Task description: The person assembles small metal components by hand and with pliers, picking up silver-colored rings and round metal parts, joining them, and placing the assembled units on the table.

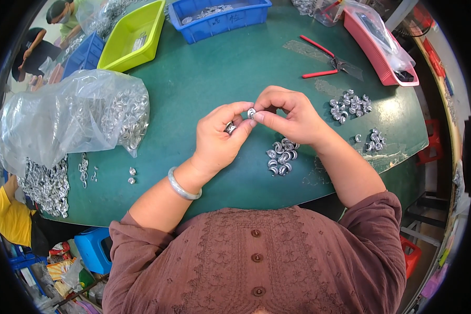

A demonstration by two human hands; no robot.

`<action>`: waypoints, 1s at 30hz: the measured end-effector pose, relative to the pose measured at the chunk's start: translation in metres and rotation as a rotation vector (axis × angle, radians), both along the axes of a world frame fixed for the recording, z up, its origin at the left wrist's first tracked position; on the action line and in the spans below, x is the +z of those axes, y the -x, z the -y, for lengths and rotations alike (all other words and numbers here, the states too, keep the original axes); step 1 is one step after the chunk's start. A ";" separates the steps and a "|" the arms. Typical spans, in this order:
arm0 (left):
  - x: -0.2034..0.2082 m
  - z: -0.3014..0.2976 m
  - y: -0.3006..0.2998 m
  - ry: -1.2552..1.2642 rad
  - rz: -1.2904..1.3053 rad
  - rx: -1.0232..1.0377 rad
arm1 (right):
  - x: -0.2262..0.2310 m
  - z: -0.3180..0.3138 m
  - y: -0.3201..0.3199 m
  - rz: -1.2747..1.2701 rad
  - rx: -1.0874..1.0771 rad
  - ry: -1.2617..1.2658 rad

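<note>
Above the green table, my left hand (218, 132) and my right hand (290, 116) meet at their fingertips. Pinched between both is a small silvery curved metal piece (251, 113). A second shiny metal piece (230, 127) rests in the curled fingers of my left hand. Just below my right hand lies a cluster of curved metal pieces (282, 157). To the right are two more clusters, a larger one (350, 105) and a smaller one (375, 140), with one loose C-shaped piece (358, 138) beside the smaller.
Red-handled pliers (334, 62) lie beyond my right hand, near a pink basket (374, 49). A clear bag (83, 112) of metal parts and a silvery heap (46, 183) sit at left. Blue (222, 29) and yellow-green (112, 62) bins stand at the back. Other people are at far left.
</note>
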State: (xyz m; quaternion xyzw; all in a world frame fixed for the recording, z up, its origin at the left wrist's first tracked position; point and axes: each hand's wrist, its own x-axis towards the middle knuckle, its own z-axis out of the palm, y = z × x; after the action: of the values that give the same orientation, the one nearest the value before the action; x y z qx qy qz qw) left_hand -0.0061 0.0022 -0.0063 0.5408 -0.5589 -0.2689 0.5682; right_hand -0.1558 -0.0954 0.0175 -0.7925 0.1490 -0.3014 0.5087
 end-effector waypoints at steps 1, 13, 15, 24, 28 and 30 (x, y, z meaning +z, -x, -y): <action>0.000 0.000 -0.001 0.041 0.053 0.002 | 0.001 0.000 0.000 -0.007 0.001 0.026; 0.008 -0.001 -0.001 -0.236 -0.407 -0.165 | 0.006 -0.002 -0.002 0.062 -0.087 0.511; 0.008 -0.001 -0.001 -0.256 -0.458 -0.165 | 0.007 -0.002 -0.002 0.066 -0.081 0.542; 0.005 0.000 0.000 -0.082 -0.299 -0.123 | 0.010 0.010 0.004 0.035 -0.179 0.366; 0.008 0.001 -0.002 -0.244 -0.515 -0.175 | 0.011 0.030 0.022 -0.293 -0.098 0.383; 0.007 0.002 -0.005 -0.326 -0.690 -0.211 | 0.014 0.038 0.029 -0.635 0.145 0.274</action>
State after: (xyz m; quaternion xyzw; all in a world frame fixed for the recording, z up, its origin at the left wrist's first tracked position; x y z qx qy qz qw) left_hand -0.0014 0.0006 0.0010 0.4413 -0.3376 -0.5771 0.5986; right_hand -0.1851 -0.1333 0.0317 -0.9161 0.2011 -0.0203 0.3463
